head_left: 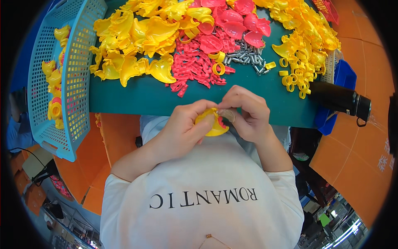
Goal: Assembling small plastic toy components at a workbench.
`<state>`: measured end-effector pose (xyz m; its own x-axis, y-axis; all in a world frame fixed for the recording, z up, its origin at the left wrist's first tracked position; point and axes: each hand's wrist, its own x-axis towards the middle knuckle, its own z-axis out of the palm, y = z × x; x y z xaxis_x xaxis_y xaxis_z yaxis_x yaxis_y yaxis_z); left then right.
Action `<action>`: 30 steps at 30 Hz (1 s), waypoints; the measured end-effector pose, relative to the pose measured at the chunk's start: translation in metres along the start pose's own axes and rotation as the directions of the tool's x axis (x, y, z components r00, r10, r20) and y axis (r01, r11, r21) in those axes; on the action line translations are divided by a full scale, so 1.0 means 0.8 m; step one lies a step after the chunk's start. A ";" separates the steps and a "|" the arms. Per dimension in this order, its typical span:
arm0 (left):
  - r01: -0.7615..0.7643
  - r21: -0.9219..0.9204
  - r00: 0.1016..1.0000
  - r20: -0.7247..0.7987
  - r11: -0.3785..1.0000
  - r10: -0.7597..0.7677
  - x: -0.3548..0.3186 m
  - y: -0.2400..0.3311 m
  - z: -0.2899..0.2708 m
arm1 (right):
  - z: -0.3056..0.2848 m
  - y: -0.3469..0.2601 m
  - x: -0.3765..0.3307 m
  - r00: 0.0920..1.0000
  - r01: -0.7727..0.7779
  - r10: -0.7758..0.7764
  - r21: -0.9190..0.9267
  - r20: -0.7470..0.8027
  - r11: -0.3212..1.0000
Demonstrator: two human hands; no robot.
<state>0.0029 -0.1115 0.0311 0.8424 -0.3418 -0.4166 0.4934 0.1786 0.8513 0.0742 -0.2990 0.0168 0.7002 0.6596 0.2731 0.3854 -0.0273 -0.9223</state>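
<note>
My left hand (182, 126) grips a yellow plastic duck-shaped part (212, 124) with a bit of pink showing inside it, held over my lap just below the near edge of the green table (141, 97). My right hand (245, 110) pinches the same part from the right, fingertips pressed at its top; something small between them is hidden. On the table ahead lie piles of yellow shell parts (137, 41), pink small parts (195, 66), pink shell parts (232, 23), yellow rings (294, 81) and metal pins (246, 58).
A light blue plastic basket (76, 74) with several assembled yellow and pink pieces stands at the left. A black bottle (340, 99) lies on a blue tray (344, 76) at the right. Orange surfaces flank the table on both sides.
</note>
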 end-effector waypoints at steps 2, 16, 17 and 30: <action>0.023 -0.009 0.999 -0.028 1.000 -0.023 -0.002 -0.006 -0.003 | 0.011 0.006 -0.001 0.991 -0.126 0.131 0.153 -0.021 0.980; 0.047 -0.121 0.990 -0.127 0.991 -0.062 -0.053 -0.021 -0.034 | 0.065 0.000 0.023 0.997 -0.040 0.032 0.131 0.065 0.991; 0.041 -0.119 0.991 -0.123 0.992 -0.056 -0.052 -0.021 -0.037 | 0.064 -0.002 0.026 0.998 -0.036 0.029 0.125 0.063 0.992; -0.126 -0.614 0.992 -0.057 0.779 0.116 -0.017 0.004 -0.038 | -0.045 0.030 0.119 0.962 -0.134 -0.164 -0.899 -0.219 0.417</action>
<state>-0.0007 -0.0781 0.0299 0.9047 -0.2660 -0.3328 0.4113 0.7488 0.5197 0.1719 -0.2641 0.0302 0.7422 0.4740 0.4738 0.6070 -0.7751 -0.1754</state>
